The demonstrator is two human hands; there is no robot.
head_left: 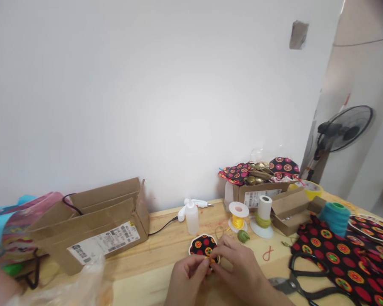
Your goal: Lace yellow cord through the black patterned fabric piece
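Near the front of the wooden table, my left hand [189, 275] and my right hand [239, 267] meet with fingertips pinched together. Between them is a small bit of yellow cord [212, 260], mostly covered by the fingers. Just behind and under the fingertips is a black fabric piece [202, 244] with red and orange flower patterns and a pale scalloped edge. Its lower part is hidden by my hands. A small green knotted piece [243, 236] lies beyond my right hand, and a red cord loop [268, 253] is to the right of it.
Black-handled scissors [295, 284] lie by my right forearm, beside patterned fabric [341, 255]. Behind stand a yellow thread spool [238, 209], a white roll [264, 208], a teal thread cone [335, 216] and a white bottle [192, 219]. A cardboard box [115, 212] is at left.
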